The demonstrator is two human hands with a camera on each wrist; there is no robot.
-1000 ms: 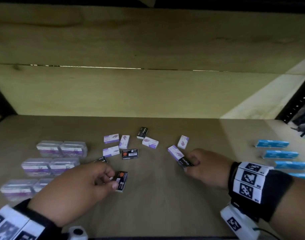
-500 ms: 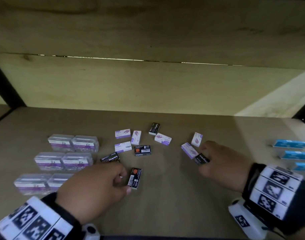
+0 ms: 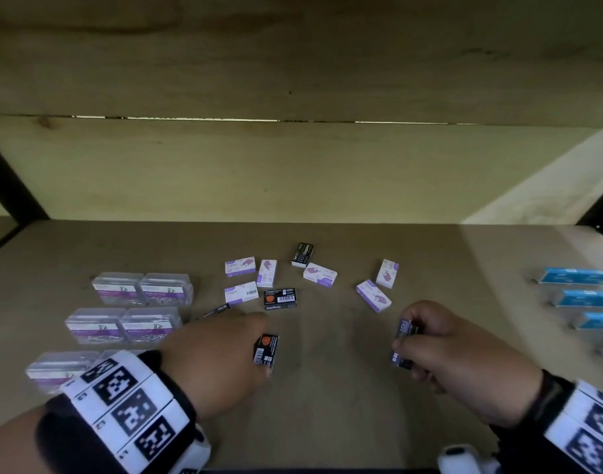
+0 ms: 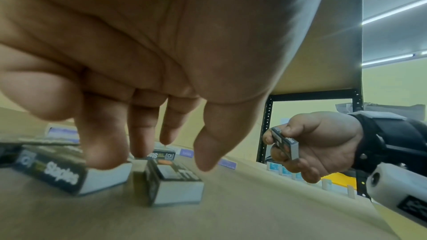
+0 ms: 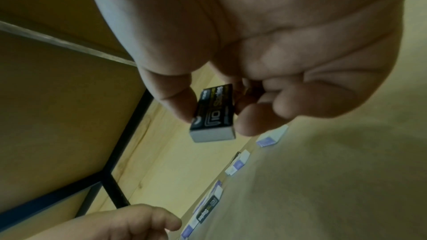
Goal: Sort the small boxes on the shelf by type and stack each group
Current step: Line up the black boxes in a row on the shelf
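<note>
Black staples boxes and white-and-purple staples boxes lie scattered on the wooden shelf (image 3: 327, 405). My right hand (image 3: 416, 336) pinches one black box (image 5: 215, 112) between thumb and fingers, lifted off the shelf and turned on edge. My left hand (image 3: 245, 343) hovers with its fingers (image 4: 101, 152) hanging straight down over two black boxes: one (image 3: 266, 350) lies beside the thumb, another (image 4: 57, 172) sits under the index fingertip. More black boxes lie at the middle (image 3: 280, 298) and farther back (image 3: 302, 254). Several purple boxes (image 3: 240, 266) (image 3: 373, 295) lie around them.
Clear plastic paper-clip cases (image 3: 141, 289) stand in pairs at the left, close to my left wrist. Blue boxes (image 3: 573, 277) line the right side. The shelf's back board and black posts (image 3: 16, 186) close it in.
My right hand has lifted its black box off the shelf, away from the purple box, and drawn it toward me. My left hand stays over the black box by its thumb.
</note>
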